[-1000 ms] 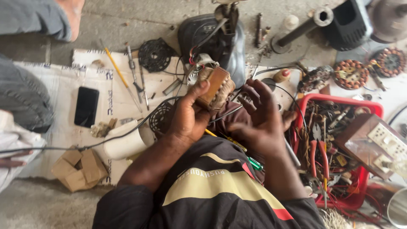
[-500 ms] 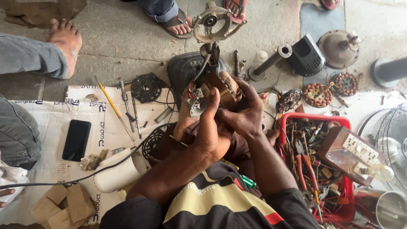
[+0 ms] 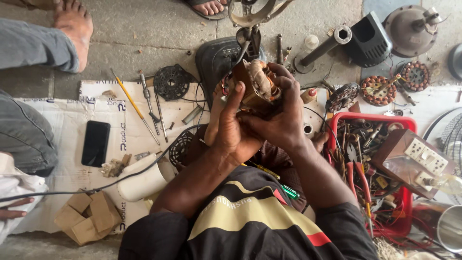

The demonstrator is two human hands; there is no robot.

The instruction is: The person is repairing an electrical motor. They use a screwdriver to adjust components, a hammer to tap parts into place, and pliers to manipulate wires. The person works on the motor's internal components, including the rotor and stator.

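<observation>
At far left of the scene, on the white printed sheet spread over the concrete floor, lie a flat black phone, a crumpled brown cardboard box and a white plastic cylinder. Another person's bare foot and grey trouser leg border this area. Further right on the sheet rest a yellow-handled screwdriver, slim metal hand tools and a round black slotted plate.

At centre, the left hand is closed around the near side of a copper-wound motor stator with brown laminated core, thumb raised against it. The right hand wraps over the stator's top and right side, fingers curled tight. The stator is held clear of the floor, just in front of the dark fan motor housing, with thin wires trailing from it.

Judgement on progress: the fan appears fully stripped, the stator is out and under inspection or repair; nothing visible suggests reassembly has begun.

At right, a red plastic crate holds red-handled pliers and loose hardware; a wooden switch board lies across it. Two further round wound stators sit far right.
</observation>
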